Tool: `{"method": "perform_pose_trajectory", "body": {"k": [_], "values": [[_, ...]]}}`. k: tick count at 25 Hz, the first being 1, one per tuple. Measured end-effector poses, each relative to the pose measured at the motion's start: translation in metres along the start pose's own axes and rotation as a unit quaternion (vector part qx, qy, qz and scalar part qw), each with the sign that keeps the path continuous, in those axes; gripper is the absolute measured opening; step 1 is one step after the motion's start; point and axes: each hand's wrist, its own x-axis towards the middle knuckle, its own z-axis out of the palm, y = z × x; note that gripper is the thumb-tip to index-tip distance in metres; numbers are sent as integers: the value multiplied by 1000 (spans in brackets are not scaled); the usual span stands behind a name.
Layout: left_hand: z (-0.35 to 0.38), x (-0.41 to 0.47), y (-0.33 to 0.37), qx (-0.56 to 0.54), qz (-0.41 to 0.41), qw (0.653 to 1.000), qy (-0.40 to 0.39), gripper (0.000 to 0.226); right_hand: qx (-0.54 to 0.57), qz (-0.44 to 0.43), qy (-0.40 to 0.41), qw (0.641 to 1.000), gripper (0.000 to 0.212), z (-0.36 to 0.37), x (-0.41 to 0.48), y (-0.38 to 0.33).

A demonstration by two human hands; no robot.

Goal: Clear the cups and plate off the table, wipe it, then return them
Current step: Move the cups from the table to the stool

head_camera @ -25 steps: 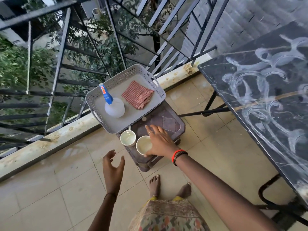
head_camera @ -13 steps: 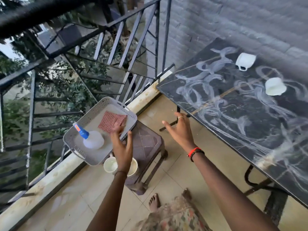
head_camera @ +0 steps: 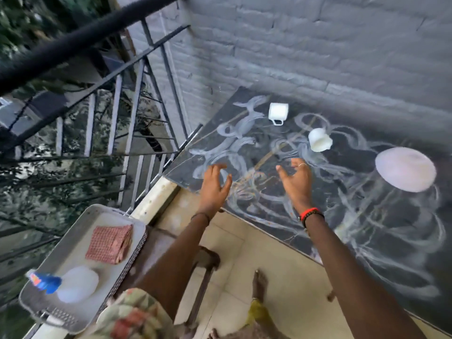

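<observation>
Step in hand: clearing stage, judged from the layout; the cups and plate are not yet off the table and no wiping has begun.
Left hand (head_camera: 212,184): empty, fingers spread and loosely bent, palm turned inward, held above the near corner of the table.
Right hand (head_camera: 296,182): empty, fingers relaxed and parted, palm turned toward the left hand, a ring on one finger, red and dark bands at the wrist.
Dark stone-patterned table with white smears (head_camera: 367,241): under and beyond both hands.
White handled ceramic cup (head_camera: 278,112): on the table, well beyond the hands, handle pointing back toward them.
Second white ceramic cup (head_camera: 319,143): on the table just beyond the right hand; the closest item. Whether it stands upright cannot be told.
Round white plate (head_camera: 406,172): on the table, to the right of the right hand.
Grey perforated plastic tray (head_camera: 68,255): behind and to the left of the left hand, off the table.
Folded red checked cloth (head_camera: 110,243): in the tray.
White spray bottle with blue nozzle (head_camera: 73,283): in the tray, nearer the person than the cloth.
Next move: probably extend the right hand to the second cup and the left toward the handled cup; close the fingers round each body or handle before lifting.
</observation>
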Motion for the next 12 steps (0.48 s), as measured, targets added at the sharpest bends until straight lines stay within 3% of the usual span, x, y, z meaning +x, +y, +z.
{"method": "perform_pose_trajectory", "body": {"k": [7,12], "values": [[71,128,39,89,28,992,-84,30,-45,65,48,996,32,-49,135,38],[116,220,47,168,40,978,-120,39,-151,67,-21,986,76,-55,202,58]]}}
